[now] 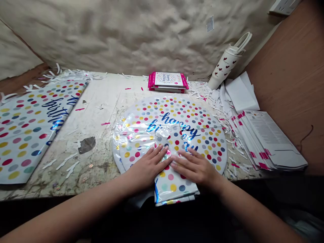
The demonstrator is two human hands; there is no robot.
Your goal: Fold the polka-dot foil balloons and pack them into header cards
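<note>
Both my hands lie flat on a folded dotted foil balloon [174, 187], which is narrow and layered and reaches past the table's front edge. My left hand [150, 167] presses its left side with the fingers stretched out. On its right side rests my right hand [198, 168], fingers also extended, the fingertips of both hands nearly meeting. Beneath lie flat round foil balloons [207, 135] printed with coloured dots and blue "happy" lettering. The folded piece and my hands hide part of the print.
At left lies a folded dotted foil sheet [27, 135]. A stack of pink-edged printed packets [168, 81] sits at the back. A heart-patterned tumbler [224, 69] leans at the back right, near white paper scraps [212, 98]. Grey-white card sleeves [273, 138] are piled at right.
</note>
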